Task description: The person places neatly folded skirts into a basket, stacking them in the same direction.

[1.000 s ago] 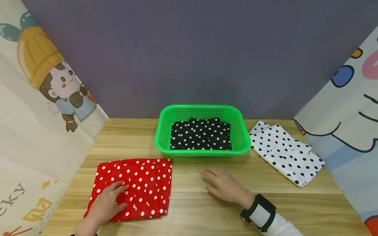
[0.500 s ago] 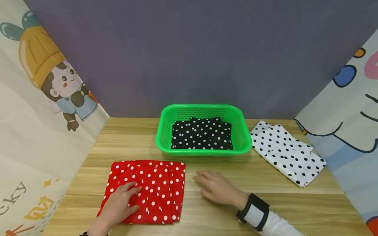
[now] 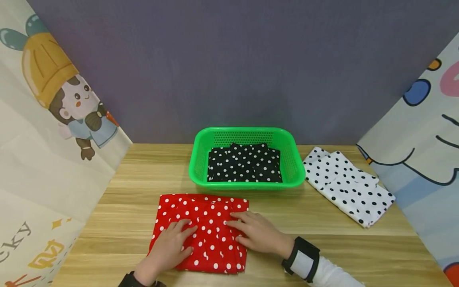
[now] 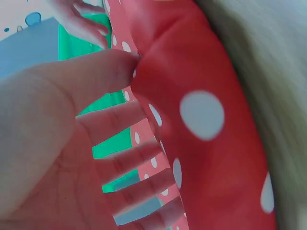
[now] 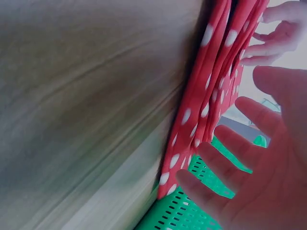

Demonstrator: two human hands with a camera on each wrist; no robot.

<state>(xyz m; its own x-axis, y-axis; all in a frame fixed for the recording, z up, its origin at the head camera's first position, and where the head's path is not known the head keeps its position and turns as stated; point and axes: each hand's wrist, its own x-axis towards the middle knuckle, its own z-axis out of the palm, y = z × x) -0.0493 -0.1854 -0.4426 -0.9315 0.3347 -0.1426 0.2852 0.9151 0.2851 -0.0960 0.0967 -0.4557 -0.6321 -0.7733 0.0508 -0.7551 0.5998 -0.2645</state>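
A folded red cloth with white dots [image 3: 209, 235] lies flat on the wooden table, nearer me than the basket. My left hand [image 3: 168, 245] rests on its left part, fingers spread; in the left wrist view the thumb and fingertips [image 4: 156, 151] press on the fabric. At the cloth's right edge is my right hand [image 3: 256, 233], its fingers extended over the border in the head view. From the right wrist, that hand [image 5: 268, 158] shows loosely spread fingers beside the folded layers [image 5: 211, 105]. Neither hand curls round the fabric.
Behind the cloth stands a green perforated basket [image 3: 247, 185] holding a folded black cloth with white dots [image 3: 244, 163]. A folded white cloth with black dots [image 3: 348, 187] lies right of it. A grey panel [image 3: 244, 71] rises behind the wooden table [image 3: 143, 171].
The red cloth has slid right across the table with my left hand on it. My right hand has moved slightly left and now overlaps the cloth's right edge.
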